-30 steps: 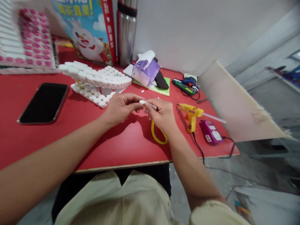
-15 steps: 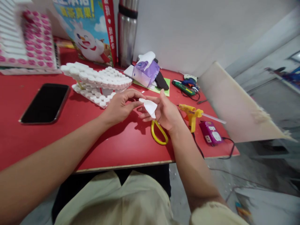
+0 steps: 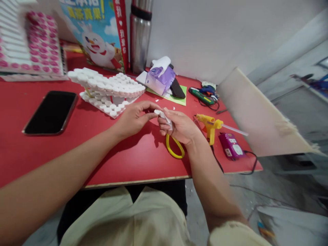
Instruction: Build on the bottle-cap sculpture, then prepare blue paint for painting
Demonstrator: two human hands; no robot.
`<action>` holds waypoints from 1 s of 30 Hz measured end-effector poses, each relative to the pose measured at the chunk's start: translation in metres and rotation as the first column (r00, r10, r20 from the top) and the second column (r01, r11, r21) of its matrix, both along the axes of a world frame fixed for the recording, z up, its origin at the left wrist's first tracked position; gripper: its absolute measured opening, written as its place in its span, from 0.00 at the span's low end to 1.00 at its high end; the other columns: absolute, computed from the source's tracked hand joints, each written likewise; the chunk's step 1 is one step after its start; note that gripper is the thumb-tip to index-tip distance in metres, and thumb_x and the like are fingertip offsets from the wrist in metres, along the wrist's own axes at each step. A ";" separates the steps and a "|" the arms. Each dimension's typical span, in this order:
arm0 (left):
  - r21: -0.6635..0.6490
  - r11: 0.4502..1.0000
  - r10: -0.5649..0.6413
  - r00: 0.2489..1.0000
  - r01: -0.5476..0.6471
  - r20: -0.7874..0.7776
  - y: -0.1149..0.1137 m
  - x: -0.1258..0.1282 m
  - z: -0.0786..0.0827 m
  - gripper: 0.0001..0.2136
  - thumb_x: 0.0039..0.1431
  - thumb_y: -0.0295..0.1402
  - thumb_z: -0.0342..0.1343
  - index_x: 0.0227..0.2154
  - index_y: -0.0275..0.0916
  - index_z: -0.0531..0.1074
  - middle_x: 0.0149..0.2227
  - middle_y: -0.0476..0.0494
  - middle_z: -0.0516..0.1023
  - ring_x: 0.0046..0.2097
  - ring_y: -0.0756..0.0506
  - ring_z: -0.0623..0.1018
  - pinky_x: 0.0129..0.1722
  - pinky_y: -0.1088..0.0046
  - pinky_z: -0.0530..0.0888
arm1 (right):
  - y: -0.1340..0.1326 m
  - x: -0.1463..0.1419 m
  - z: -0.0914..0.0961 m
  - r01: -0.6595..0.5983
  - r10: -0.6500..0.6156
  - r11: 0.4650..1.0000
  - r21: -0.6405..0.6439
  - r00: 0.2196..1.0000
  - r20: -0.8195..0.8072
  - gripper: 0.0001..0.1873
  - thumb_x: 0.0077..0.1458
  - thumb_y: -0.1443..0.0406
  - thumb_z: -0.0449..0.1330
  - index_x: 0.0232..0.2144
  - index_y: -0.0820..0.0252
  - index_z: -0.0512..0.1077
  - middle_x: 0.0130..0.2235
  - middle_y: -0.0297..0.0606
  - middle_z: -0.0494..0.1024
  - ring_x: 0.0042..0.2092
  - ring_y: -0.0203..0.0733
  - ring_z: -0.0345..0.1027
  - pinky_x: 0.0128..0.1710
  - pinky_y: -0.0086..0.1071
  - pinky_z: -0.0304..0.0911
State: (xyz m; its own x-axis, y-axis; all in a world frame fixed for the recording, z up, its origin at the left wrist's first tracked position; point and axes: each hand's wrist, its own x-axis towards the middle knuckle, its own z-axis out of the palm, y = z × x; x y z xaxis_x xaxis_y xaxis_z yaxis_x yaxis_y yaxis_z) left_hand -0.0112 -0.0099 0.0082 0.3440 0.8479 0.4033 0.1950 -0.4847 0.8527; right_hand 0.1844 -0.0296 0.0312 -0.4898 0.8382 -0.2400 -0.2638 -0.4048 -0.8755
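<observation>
My left hand [image 3: 133, 118] pinches the white paper [image 3: 167, 120], my right hand [image 3: 181, 126] grips its tail. Blurred, it seems only partly rolled up.

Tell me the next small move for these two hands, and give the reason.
Probably curl the right hand to wrap the white piece more snugly: it lies bunched against that hand's fingers, while the left hand seems to pinch its far end, which should steady it.
</observation>
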 end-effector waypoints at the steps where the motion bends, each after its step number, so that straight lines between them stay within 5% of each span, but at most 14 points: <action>1: -0.010 1.000 0.002 1.000 -0.002 0.005 0.000 0.000 0.000 0.09 0.62 0.34 0.60 0.42 0.38 0.81 0.41 0.43 0.86 0.43 0.44 0.82 0.48 0.68 0.76 | -0.001 0.000 0.000 0.003 -0.003 1.000 0.021 1.000 0.013 0.14 0.59 0.56 0.69 0.36 0.61 0.73 0.27 0.24 0.60 0.24 0.27 0.51 0.27 0.26 0.67; 7: -0.105 0.994 -0.008 0.997 0.017 0.080 0.002 0.001 -0.002 0.11 0.61 0.39 0.64 0.40 0.37 0.81 0.39 0.41 0.85 0.42 0.44 0.82 0.46 0.68 0.76 | -0.002 -0.003 -0.006 0.059 -0.154 0.939 0.338 0.952 0.264 0.15 0.59 0.53 0.67 0.36 0.60 0.77 0.24 0.23 0.57 0.23 0.29 0.50 0.28 0.28 0.63; 10: -0.182 0.983 0.018 0.991 0.006 0.134 0.002 0.003 -0.003 0.10 0.60 0.39 0.65 0.38 0.36 0.81 0.39 0.41 0.85 0.41 0.44 0.82 0.46 0.67 0.77 | -0.002 -0.006 -0.011 0.069 -0.416 0.785 0.616 0.794 0.443 0.17 0.63 0.55 0.63 0.27 0.60 0.75 0.23 0.27 0.64 0.25 0.31 0.57 0.28 0.29 0.59; 14: -0.253 0.967 0.043 0.978 0.010 0.202 -0.001 0.007 -0.004 0.10 0.58 0.38 0.67 0.37 0.37 0.81 0.38 0.42 0.85 0.40 0.44 0.82 0.44 0.67 0.77 | -0.006 -0.010 -0.015 -0.024 -0.698 0.527 0.850 0.558 0.448 0.12 0.63 0.61 0.62 0.29 0.60 0.78 0.24 0.30 0.72 0.28 0.34 0.63 0.30 0.30 0.56; 20: -0.257 0.966 0.086 0.967 -0.021 0.241 -0.002 0.008 -0.003 0.11 0.53 0.38 0.70 0.33 0.37 0.81 0.35 0.43 0.85 0.38 0.45 0.82 0.42 0.68 0.78 | -0.010 -0.014 -0.018 -0.182 -0.779 0.308 0.934 0.516 0.358 0.10 0.65 0.64 0.58 0.32 0.60 0.77 0.29 0.35 0.78 0.30 0.36 0.67 0.33 0.31 0.60; 24: -0.285 0.958 0.097 0.959 -0.019 0.265 -0.001 0.006 -0.004 0.12 0.48 0.40 0.73 0.30 0.37 0.81 0.33 0.43 0.85 0.36 0.44 0.82 0.40 0.67 0.78 | -0.008 -0.011 -0.018 -0.235 -0.761 0.245 0.941 0.555 0.336 0.09 0.66 0.65 0.58 0.34 0.60 0.77 0.31 0.36 0.79 0.31 0.38 0.70 0.35 0.32 0.62; 30: -0.261 0.965 0.088 0.964 -0.020 0.250 0.001 0.003 -0.008 0.12 0.45 0.39 0.75 0.28 0.37 0.81 0.31 0.43 0.85 0.34 0.45 0.82 0.37 0.68 0.78 | -0.006 -0.004 -0.015 -0.338 -0.675 0.257 0.905 0.607 0.418 0.11 0.69 0.66 0.55 0.37 0.59 0.77 0.29 0.35 0.78 0.32 0.39 0.71 0.36 0.33 0.63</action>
State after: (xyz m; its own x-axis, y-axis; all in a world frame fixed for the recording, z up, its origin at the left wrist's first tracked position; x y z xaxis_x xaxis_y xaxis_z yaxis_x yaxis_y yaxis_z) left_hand -0.0080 -0.0087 -0.0001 0.2083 0.9480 0.2407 -0.0271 -0.2404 0.9703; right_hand 0.1799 -0.0354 0.0163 -0.4078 0.7124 0.5711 0.6060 0.6790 -0.4143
